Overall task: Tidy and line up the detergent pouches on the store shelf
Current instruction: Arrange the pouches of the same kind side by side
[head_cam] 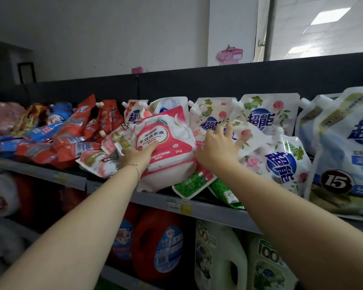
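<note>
On the pink-and-white pouch [166, 143] I can read "全效洗衣液" across the white label, "NEW" at its upper edge, "2kg" lower right and "ATTENTION" along the bottom band. The rose-print pouch at the back [266, 116] carries "超能" in blue, and the same "超能" runs tilted down the front rose-print pouch [281, 164]. The big blue pouch [344, 153] on the right shows a large "超" cut off by the frame edge and "15" in a dark circle. On the shelf below, two green-and-white bottles [216, 258] each show "100". The finer print is too blurred for me to read.
</note>
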A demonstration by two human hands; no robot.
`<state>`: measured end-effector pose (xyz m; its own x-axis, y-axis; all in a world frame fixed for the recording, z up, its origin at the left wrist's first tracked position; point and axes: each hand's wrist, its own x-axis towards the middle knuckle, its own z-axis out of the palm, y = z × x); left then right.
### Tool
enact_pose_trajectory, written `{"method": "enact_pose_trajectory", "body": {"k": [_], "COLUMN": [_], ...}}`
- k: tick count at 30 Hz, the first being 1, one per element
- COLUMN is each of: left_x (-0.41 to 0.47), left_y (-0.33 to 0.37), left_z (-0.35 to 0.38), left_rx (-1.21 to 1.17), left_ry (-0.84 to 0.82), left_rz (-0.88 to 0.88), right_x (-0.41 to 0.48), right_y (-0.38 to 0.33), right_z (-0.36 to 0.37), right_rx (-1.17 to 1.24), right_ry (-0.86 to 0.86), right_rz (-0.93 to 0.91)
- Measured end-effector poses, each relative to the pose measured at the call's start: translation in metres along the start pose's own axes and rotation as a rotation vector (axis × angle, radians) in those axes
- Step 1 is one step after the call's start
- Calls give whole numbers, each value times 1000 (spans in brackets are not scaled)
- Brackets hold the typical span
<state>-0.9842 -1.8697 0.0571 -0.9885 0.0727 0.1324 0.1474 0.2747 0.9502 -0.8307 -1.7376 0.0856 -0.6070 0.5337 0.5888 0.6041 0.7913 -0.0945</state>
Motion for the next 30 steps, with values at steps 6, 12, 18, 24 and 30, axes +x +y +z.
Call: {"method": "enact_pose_trajectory", "body": {"k": [6, 12, 18, 24, 30], "left_x": [18, 14, 17, 20, 36], "left_y": [-5, 4, 4, -1, -5], "left_z": [1, 7, 11, -2, -17], "left_rx": [4, -109, -177, -271, -246], "left_ry": [-129, -84, 18, 3, 19], "left_rz": [-24, -139, -94, -43, 6], "right_x": [17, 39, 48, 46, 48], "right_y": [-27, -56, -67, -79, -97], "right_z": [14, 25, 42, 41, 57], "right_rx": [194, 323, 414, 582, 733], "right_ry": [-142, -362, -353, -378, -345], "right_rz": [-28, 54, 44, -58, -125]}}
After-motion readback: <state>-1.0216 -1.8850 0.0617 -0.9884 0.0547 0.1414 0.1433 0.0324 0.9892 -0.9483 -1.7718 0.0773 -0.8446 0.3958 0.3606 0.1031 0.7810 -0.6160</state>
